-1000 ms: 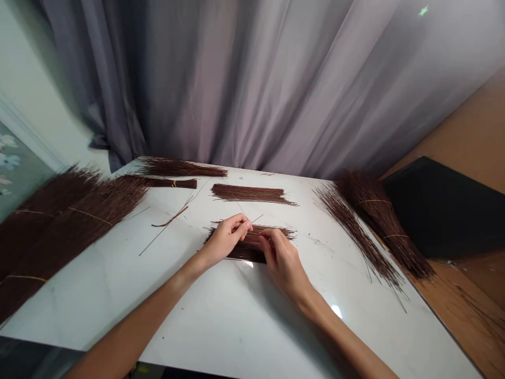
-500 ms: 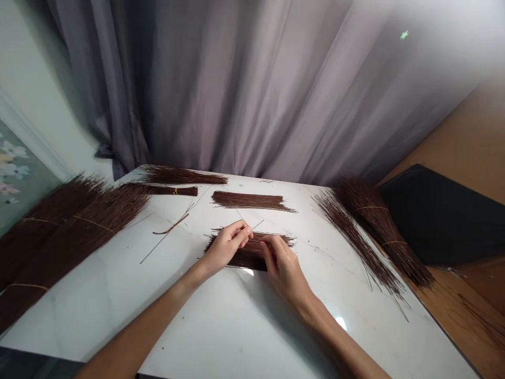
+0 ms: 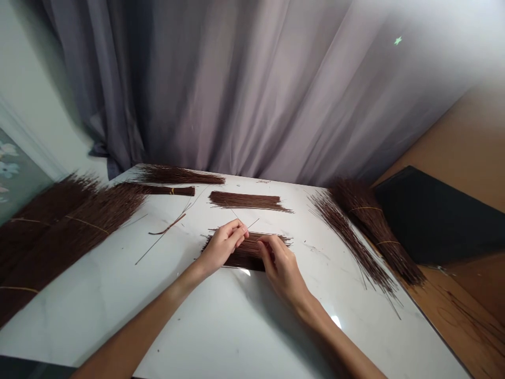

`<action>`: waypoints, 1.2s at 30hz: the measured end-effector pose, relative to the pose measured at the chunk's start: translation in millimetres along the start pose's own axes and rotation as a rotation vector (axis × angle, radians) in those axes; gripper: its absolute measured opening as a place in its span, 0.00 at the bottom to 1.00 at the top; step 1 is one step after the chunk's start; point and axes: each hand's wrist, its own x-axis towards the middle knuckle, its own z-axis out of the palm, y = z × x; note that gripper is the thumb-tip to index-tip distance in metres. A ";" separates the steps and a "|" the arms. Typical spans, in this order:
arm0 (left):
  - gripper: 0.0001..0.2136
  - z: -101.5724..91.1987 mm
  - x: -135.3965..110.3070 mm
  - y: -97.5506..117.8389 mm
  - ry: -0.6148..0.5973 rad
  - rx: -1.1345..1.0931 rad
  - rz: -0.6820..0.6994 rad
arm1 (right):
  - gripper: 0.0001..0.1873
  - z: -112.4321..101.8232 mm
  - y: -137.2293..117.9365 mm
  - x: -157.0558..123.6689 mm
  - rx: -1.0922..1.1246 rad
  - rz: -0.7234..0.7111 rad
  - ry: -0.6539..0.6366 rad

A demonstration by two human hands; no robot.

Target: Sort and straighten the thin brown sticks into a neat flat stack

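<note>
A flat pile of short brown sticks [image 3: 252,246] lies in the middle of the white table [image 3: 221,321]. My left hand [image 3: 221,245] rests on the pile's left end, its fingers pinched on a few thin sticks [image 3: 241,220] that poke up and away. My right hand [image 3: 281,266] sits on the pile's right half, fingers curled down and pinching among the sticks.
A second short stick pile [image 3: 246,200] lies behind. Tied bundles [image 3: 165,190] and a loose fan [image 3: 175,174] sit at the back left. Large broom-like bundles [image 3: 59,231] fill the left edge, more bundles [image 3: 371,231] the right. A dark box [image 3: 437,221] stands right; a grey curtain [image 3: 252,89] hangs behind.
Both hands stay on the stick pile with only slight finger shifts. The view has tilted a little, so everything sits slightly lower in the picture.
</note>
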 end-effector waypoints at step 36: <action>0.16 1.6 1.0 -4.7 -0.041 0.043 0.014 | 0.08 0.5 -0.9 0.6 0.041 0.016 -0.008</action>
